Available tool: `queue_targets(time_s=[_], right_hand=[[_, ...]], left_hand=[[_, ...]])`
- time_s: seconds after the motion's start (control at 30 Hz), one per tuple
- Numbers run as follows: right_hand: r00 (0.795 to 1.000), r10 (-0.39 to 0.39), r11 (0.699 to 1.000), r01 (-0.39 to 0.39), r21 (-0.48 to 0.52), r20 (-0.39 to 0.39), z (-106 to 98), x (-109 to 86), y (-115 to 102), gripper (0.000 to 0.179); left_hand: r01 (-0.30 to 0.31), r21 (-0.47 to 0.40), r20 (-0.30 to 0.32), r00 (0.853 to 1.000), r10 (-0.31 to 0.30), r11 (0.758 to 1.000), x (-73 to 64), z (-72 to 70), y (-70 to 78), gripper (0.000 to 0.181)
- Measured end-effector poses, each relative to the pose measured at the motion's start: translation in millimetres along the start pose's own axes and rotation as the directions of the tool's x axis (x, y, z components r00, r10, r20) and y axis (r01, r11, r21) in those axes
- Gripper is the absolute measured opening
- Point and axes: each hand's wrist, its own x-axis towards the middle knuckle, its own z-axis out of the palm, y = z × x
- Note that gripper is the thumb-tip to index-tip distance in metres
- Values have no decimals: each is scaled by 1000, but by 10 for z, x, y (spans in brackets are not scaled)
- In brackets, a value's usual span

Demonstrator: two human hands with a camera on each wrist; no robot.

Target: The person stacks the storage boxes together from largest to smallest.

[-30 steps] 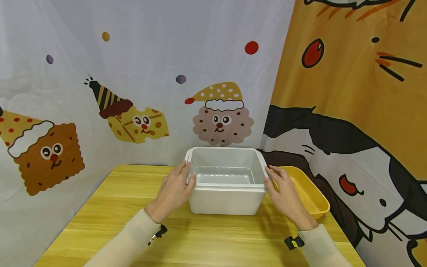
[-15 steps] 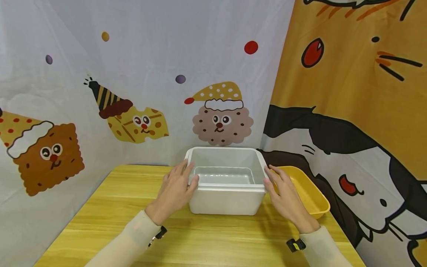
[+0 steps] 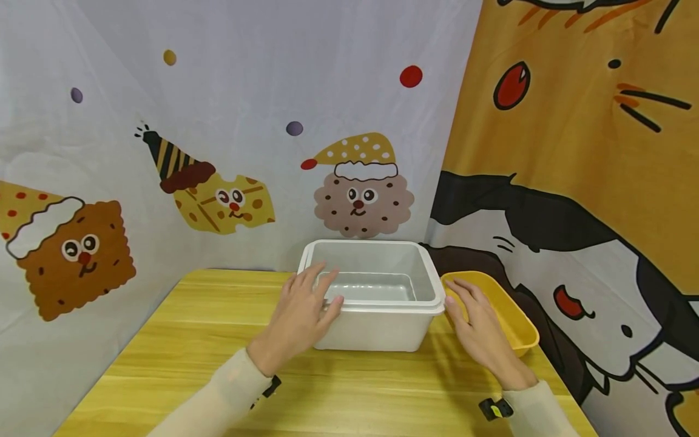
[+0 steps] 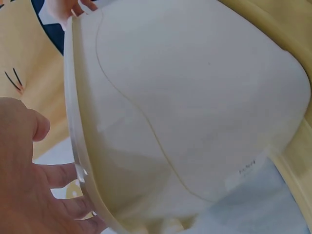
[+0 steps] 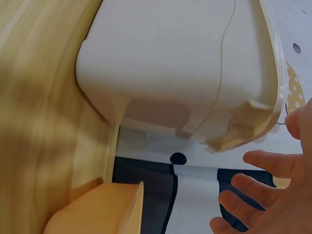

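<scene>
A white rectangular plastic bin [image 3: 374, 331] stands upright on the table, its top uncovered and nothing seen inside. At its front left corner my left hand [image 3: 295, 318] hovers with fingers spread, overlapping the rim from the head view. The left wrist view has those fingers [image 4: 61, 174] beside the rim; whether they touch is hard to tell. My right hand [image 3: 479, 331] is just off the bin's right side, over a yellow plastic tray [image 3: 516, 325]. In the right wrist view a gap separates its loosely bent fingers [image 5: 253, 190] from the bin [image 5: 161, 53].
The yellow wood-grain table [image 3: 349, 394] reaches back to a cartoon-printed cloth [image 3: 229, 91] hung behind. An orange and black printed cloth [image 3: 573, 152] hangs on the right, close to the tray.
Both hands have let go of the bin's side rims. My left hand has shifted right over the front left corner; the right has drawn away rightward. The bin stays in place.
</scene>
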Motion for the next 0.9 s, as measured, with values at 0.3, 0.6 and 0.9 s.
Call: queue_targets(time_s=[0.3,0.6,0.9], right_hand=[[994,109,993,-107,-54,27,-68,-160,133,57],[963,267,954,-268,-135,-24,-139,-292,306,63],[880,475,859,-464,-216,-3,-227,-313,510,88]], left_hand=[[-108,19,-42,993,109,994,4,84,226,60],[-164,23,5,987,163,986,1,164,456,60],[-206,31,38,978,204,978,-46,252,565,62]])
